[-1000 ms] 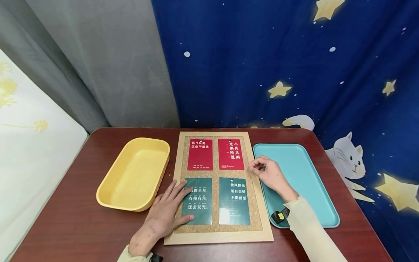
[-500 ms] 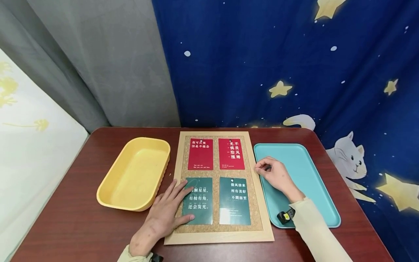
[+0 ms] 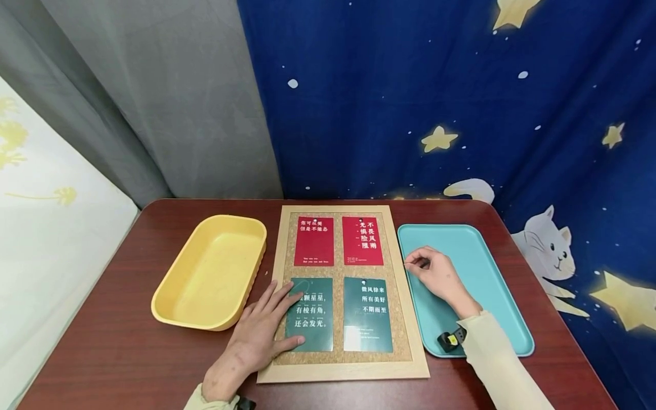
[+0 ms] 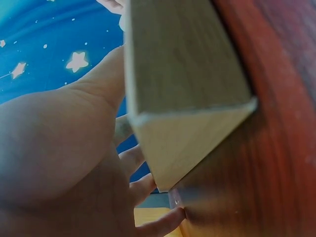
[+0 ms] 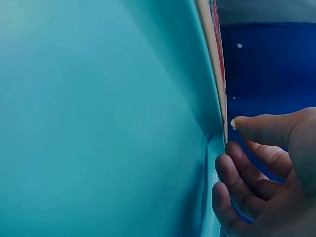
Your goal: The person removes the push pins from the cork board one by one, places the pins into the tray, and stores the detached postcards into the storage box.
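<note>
My left hand (image 3: 256, 330) lies flat with spread fingers across the left frame of a corkboard (image 3: 338, 373). Its fingertips rest on the lower left green card (image 3: 310, 324); the wrist view shows the thumb and fingers on either side of the board's wooden corner. Three other cards have pins at their tops: a red card (image 3: 314, 245), a second red card (image 3: 363, 250) and a green card (image 3: 367, 319). My right hand (image 3: 435, 279) is over the left edge of the blue tray (image 3: 476, 290), thumb and fingers curled together. A tiny pale thing (image 5: 233, 123) shows at its thumb tip.
A yellow bin (image 3: 205, 273) stands left of the corkboard on the dark red table (image 3: 118, 319). The blue tray lies close along the board's right side. A blue star curtain (image 3: 359, 114) and a grey curtain (image 3: 169, 102) hang behind the table.
My right hand has moved a little to the right, from the board's right frame to over the tray's left edge, fingers still curled. The left hand and the cards have stayed in place.
</note>
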Demonstrator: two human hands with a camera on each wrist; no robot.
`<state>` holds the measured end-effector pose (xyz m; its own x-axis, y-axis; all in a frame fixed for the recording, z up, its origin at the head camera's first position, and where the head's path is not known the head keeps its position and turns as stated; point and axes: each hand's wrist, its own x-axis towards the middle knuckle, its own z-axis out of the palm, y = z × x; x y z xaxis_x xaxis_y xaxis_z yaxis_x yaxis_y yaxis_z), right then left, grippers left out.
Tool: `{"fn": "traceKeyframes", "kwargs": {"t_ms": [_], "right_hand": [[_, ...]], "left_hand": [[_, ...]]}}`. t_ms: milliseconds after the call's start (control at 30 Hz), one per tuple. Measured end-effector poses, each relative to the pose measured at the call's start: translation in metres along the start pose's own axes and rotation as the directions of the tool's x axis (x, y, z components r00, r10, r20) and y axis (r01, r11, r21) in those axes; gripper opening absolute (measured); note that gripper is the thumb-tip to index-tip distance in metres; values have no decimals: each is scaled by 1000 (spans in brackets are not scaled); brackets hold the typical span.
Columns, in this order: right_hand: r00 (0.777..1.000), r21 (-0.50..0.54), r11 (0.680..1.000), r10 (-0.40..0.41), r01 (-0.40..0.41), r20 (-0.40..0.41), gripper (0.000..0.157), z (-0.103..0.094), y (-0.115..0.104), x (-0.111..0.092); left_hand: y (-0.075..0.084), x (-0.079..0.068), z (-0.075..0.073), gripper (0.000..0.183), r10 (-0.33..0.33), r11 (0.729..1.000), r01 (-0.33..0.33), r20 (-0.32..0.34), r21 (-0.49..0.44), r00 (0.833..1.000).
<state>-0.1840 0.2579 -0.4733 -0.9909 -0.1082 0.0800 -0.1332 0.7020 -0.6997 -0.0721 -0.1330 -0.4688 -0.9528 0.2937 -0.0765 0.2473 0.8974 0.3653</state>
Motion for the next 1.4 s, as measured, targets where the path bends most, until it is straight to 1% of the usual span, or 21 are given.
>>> {"fn": "traceKeyframes", "kwargs": {"t_ms": [600, 900, 1400], "right_hand": [[1000, -25, 1000, 19, -19, -21, 4, -5, 10, 0], [999, -41, 998, 47, -48, -25, 4, -10, 15, 0], [997, -41, 997, 64, -65, -39, 4, -12, 15, -3]], "left_hand": [[-1, 1, 0, 82, -3, 1000, 3, 14, -2, 1000], [0, 1, 0, 83, -8, 1000, 8, 8, -6, 1000], [0, 1, 0, 83, -5, 1000, 5, 9, -9, 1000]]}}
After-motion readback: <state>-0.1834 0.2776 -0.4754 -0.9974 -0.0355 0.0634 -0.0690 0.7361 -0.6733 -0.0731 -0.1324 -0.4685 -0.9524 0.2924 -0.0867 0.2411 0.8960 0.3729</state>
